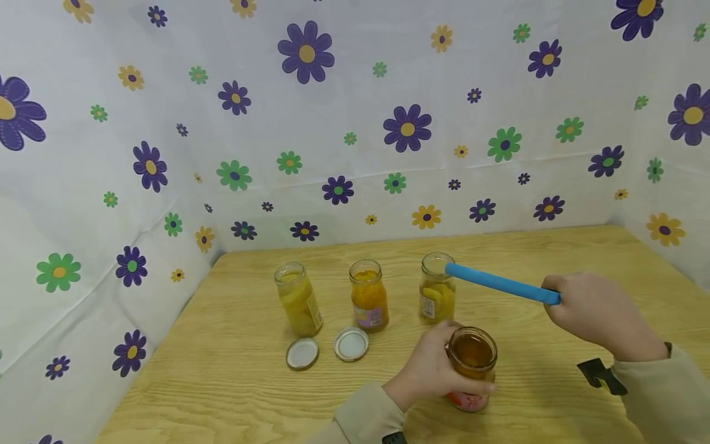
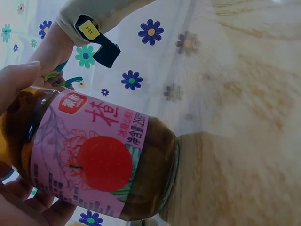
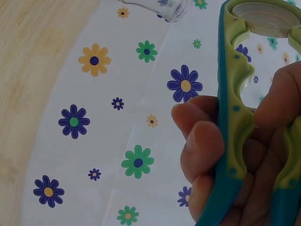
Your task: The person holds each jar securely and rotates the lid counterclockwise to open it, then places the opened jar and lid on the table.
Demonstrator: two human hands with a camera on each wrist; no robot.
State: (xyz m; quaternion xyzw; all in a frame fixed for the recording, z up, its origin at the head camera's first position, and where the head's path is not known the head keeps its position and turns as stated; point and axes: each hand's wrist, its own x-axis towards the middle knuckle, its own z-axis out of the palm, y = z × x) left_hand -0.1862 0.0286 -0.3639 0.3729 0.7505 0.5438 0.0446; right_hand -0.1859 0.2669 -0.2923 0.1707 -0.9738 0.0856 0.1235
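Observation:
My left hand (image 1: 438,364) grips a glass jar (image 1: 473,370) with a pink label and dark amber contents. The jar has no lid on, and its base rests on the table in the left wrist view, where a red fruit shows on the label (image 2: 89,150). To its right, my right hand (image 1: 599,311) holds a blue jar opener (image 1: 501,283) above the table, its tip overlapping the rear jar's mouth. The right wrist view shows the opener's ridged yellow-green inner side (image 3: 235,108), with a round pale lid (image 3: 265,19) between its arms at the far end.
Three open glass jars stand farther back: a leaning one with yellow contents (image 1: 299,302), an orange one (image 1: 368,302) and one with yellow pieces (image 1: 438,299). Two lids (image 1: 302,354) lie in front of them. A flower-printed cloth (image 1: 355,92) hangs behind the wooden table (image 1: 233,382).

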